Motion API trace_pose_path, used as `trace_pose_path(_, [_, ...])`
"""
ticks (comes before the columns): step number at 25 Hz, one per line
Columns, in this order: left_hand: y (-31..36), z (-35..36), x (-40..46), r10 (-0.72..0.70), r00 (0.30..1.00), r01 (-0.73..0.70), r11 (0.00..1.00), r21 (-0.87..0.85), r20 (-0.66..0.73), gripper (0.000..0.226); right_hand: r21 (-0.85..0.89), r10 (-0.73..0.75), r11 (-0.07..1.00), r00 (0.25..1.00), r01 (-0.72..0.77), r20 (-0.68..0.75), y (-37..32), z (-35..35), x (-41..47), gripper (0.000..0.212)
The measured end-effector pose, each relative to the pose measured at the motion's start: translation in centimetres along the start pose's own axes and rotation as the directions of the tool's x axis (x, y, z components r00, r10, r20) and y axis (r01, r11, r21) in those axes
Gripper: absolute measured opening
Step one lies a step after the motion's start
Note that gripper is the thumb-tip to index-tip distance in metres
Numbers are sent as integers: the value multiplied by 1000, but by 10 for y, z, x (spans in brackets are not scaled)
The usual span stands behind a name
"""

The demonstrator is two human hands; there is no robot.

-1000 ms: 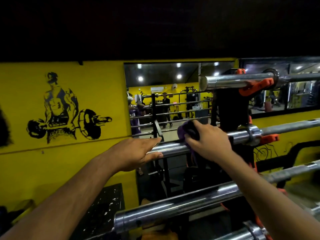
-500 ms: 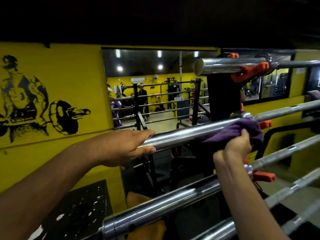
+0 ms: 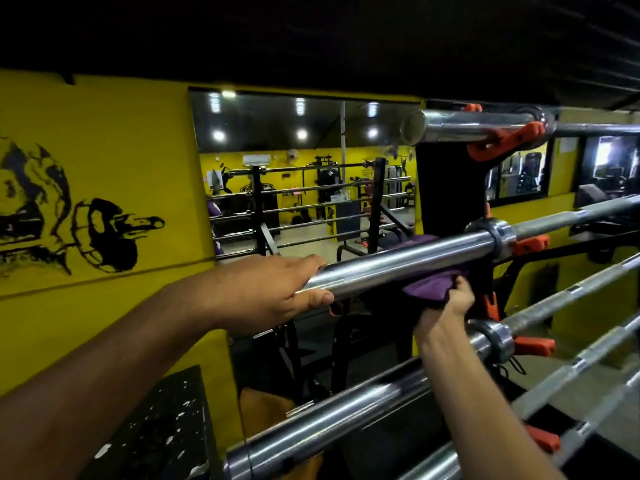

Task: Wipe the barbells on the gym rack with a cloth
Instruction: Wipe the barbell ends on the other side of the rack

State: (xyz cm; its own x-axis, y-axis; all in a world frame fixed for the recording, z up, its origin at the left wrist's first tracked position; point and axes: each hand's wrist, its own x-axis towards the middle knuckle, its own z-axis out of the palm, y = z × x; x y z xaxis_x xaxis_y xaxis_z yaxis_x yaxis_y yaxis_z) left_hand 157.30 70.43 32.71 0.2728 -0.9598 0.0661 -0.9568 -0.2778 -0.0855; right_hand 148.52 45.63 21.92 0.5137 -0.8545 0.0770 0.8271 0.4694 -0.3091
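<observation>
Head view: mid-frame, the barbell (image 3: 398, 263) is gripped by the left hand (image 3: 273, 292); the cloth (image 3: 429, 289), pinched under it by the right hand (image 3: 450, 303), is probably to be slid along the sleeve next.

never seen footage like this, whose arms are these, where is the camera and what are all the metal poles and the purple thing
The camera sits on a person's head, looking forward and down, so the two arms are that person's own. The metal poles are barbells lying across a gym rack, held on orange hooks. The left hand grips the end of the second barbell from the top, with the thumb underneath. The right hand holds a purple cloth bunched against the underside of that same bar's chrome sleeve, just before its collar, to wipe it. More barbells lie above and below. Behind is a yellow wall with a painted weightlifter and a mirror reflecting the gym.
</observation>
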Motion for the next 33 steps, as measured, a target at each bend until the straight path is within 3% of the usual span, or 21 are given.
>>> trace_pose_path(2, [0,1,1,-1,1000,1,1000,-13,-5,55,-51,29,999,974,-18,227,9,-3,-9,20])
trace_pose_path(5, [-5,4,2,41,999,-42,999,-25,-34,69,-251,-31,967,998,46,61,4,-17,-42,15])
trace_pose_path(7, [-14,3,-2,106,994,-109,988,-109,-32,79,-311,-200,932,980,186,-14,-8,-21,-69,41])
trace_pose_path(8, [-21,1,-4,150,988,-154,973,-172,-35,81,-325,-301,903,954,282,-6,-14,-21,-77,39])
trace_pose_path(11, [-50,1,-12,295,953,-300,888,-349,-69,73,-513,-565,692,824,507,51,-36,2,-85,34])
trace_pose_path(13, [-68,7,-17,356,926,-372,796,-478,-128,62,-664,-636,484,751,569,179,-46,35,-86,38])
trace_pose_path(15, [-83,14,-20,371,908,-411,687,-600,-197,61,-733,-594,368,751,572,288,-43,58,-85,30])
trace_pose_path(18, [-98,29,-14,349,901,-417,539,-732,-257,55,-781,-573,309,761,543,302,-29,50,-82,25])
trace_pose_path(21, [-108,40,14,336,907,-393,447,-804,-256,50,-782,-588,345,769,519,251,-7,32,-93,29])
trace_pose_path(23, [-110,43,43,335,903,-401,440,-803,-268,50,-783,-577,341,773,520,262,3,26,-96,34])
trace_pose_path(26, [-100,43,97,341,897,-419,446,-791,-282,47,-781,-546,237,744,578,385,8,25,-88,35])
trace_pose_path(29, [-79,41,153,387,869,-480,511,-713,-307,47,-780,-503,192,743,595,443,8,24,-82,46])
trace_pose_path(33, [-51,35,206,463,804,-579,469,-667,-372,44,-739,-533,201,705,643,469,12,5,-86,33])
